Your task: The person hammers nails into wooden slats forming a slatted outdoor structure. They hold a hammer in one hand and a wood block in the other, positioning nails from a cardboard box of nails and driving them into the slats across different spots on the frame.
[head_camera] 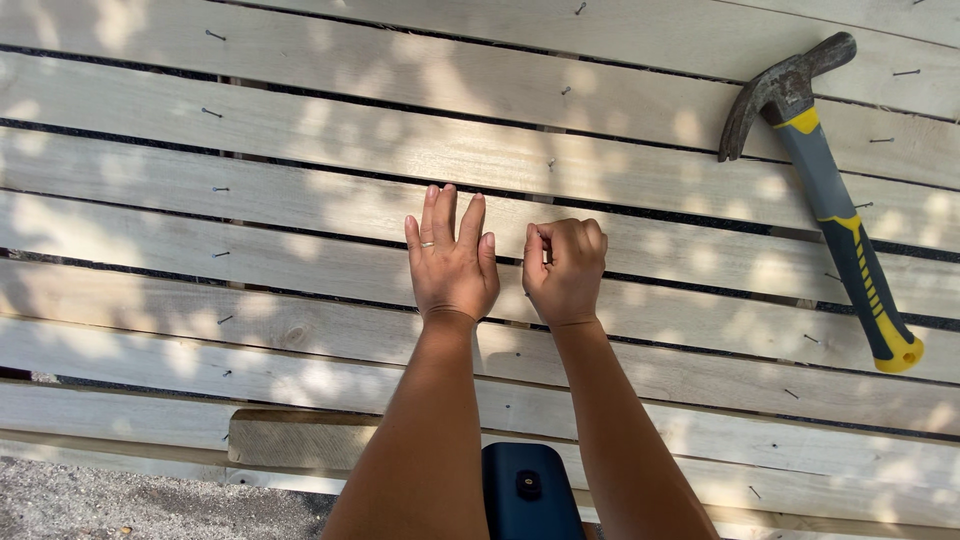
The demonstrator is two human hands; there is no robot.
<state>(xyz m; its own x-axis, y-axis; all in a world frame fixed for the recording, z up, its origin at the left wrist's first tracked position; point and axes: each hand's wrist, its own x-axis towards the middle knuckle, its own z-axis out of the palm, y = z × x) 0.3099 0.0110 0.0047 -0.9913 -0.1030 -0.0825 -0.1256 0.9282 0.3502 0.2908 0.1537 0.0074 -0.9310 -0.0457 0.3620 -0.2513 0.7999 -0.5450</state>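
Head view, looking down on a surface of pale wooden slats (300, 215) laid side by side with narrow dark gaps between them, dappled with sun and leaf shadow.

The left hand (452, 262) lies palm down, flat on a slat near the middle of the view. Its fingers (440, 215) are straight and held close together, tips pointing away from the person; the thumb lies alongside. A thin ring (427, 243) shows on one finger. This hand holds nothing and only presses on the wood.

The right hand (565, 268) sits just beside the left, close but apart from it. Its fingers are curled inward into a loose fist, with thumb and forefinger pinched together at the side facing the left hand. Something slim appears to be nipped between them, but it is too small to identify with certainty. The knuckles rest on or just above the same slats.

A claw hammer (830, 190) lies on the slats well to the right of both hands, untouched. Its dark metal head is towards the far edge and its grey, black and yellow handle runs diagonally towards the near right.

Small nails (212, 113) stand partly driven in rows across the slats.

A dark blue object (528, 490) sits at the bottom edge between the forearms. Gravel ground (120, 505) shows at lower left.
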